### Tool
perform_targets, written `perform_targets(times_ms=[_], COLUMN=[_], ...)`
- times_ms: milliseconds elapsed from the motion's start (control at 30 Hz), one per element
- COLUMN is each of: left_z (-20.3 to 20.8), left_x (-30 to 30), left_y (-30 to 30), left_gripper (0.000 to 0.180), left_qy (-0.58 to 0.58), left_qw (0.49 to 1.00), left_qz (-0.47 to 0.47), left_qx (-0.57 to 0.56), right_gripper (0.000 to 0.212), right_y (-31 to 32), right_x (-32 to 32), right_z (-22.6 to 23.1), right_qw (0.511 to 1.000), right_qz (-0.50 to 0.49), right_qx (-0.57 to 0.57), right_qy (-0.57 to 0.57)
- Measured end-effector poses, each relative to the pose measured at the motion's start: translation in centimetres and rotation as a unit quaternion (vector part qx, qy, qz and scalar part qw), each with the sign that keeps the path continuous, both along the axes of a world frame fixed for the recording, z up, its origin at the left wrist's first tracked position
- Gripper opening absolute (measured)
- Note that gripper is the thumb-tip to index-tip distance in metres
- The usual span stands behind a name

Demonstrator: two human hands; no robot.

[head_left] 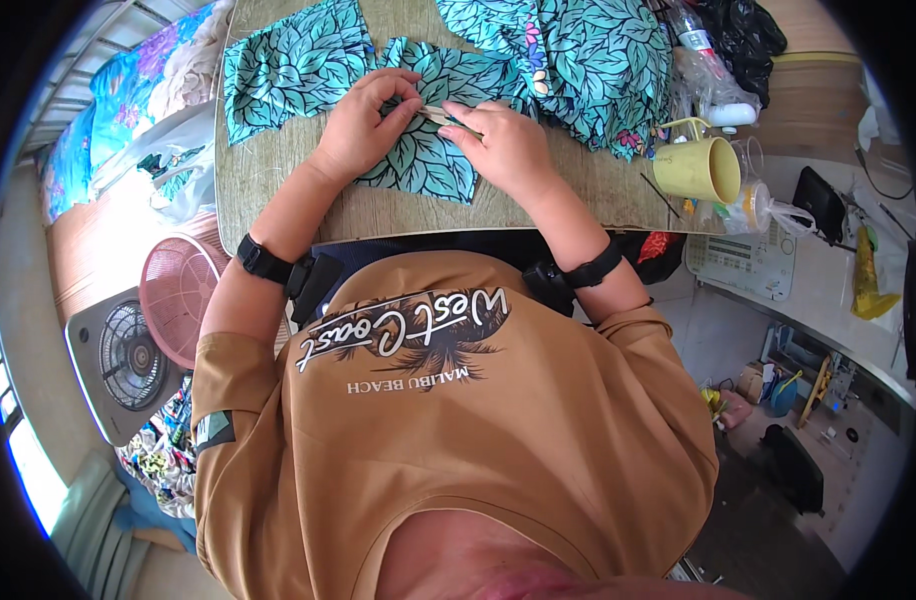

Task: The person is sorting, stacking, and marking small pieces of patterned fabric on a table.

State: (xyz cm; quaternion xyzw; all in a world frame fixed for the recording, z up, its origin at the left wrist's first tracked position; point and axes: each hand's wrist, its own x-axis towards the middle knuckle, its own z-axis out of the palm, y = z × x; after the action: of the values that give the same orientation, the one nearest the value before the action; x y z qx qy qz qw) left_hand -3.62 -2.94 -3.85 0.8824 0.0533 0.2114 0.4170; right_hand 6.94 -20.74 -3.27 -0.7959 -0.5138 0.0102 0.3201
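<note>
Both my hands meet over a piece of teal leaf-print fabric [418, 175] lying on the table. My left hand [366, 125] is closed, thumb and forefinger pinched together; what lies between them is too small to make out. My right hand [503, 145] is closed around a slim pale item [436, 113] that points toward the left fingertips. Its exact kind cannot be told. Another flat piece of the same print [296, 70] lies to the left. A large gathered heap of this fabric [603, 75] is to the right, beyond my right hand.
A yellow mug [700, 170] lies tipped at the table's right edge, near a clear plastic bottle [703, 50] and a black bag [743, 40]. Left of the wooden table [268, 195] are a pink basket [183, 295] and a fan [128, 350]. A white machine [743, 260] stands at right.
</note>
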Motion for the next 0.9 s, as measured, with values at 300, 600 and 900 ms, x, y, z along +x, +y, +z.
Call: perform_targets(times_ms=[300,600,900], left_z=[-0.1,1.1,1.3], left_x=[0.5,4.9,4.5], left_y=[0.9,2.2,5.4], left_gripper=[0.011,0.027,0.024], left_qy=[-0.034,0.061,-0.059], left_qw=[0.999,0.958,0.958], left_qz=[0.028,0.125,-0.033], left_qx=[-0.01,0.252,0.279], right_gripper=[0.034,0.034,0.034], right_y=[-0.4,-2.0,-2.0], right_x=[0.0,0.6,0.3], right_z=[0.9,-0.7,-0.2], right_qw=[0.998,0.997,0.997], right_qz=[-0.052,-0.046,-0.05], right_qx=[-0.012,0.059,0.044], right_qy=[0.043,0.03,0.045])
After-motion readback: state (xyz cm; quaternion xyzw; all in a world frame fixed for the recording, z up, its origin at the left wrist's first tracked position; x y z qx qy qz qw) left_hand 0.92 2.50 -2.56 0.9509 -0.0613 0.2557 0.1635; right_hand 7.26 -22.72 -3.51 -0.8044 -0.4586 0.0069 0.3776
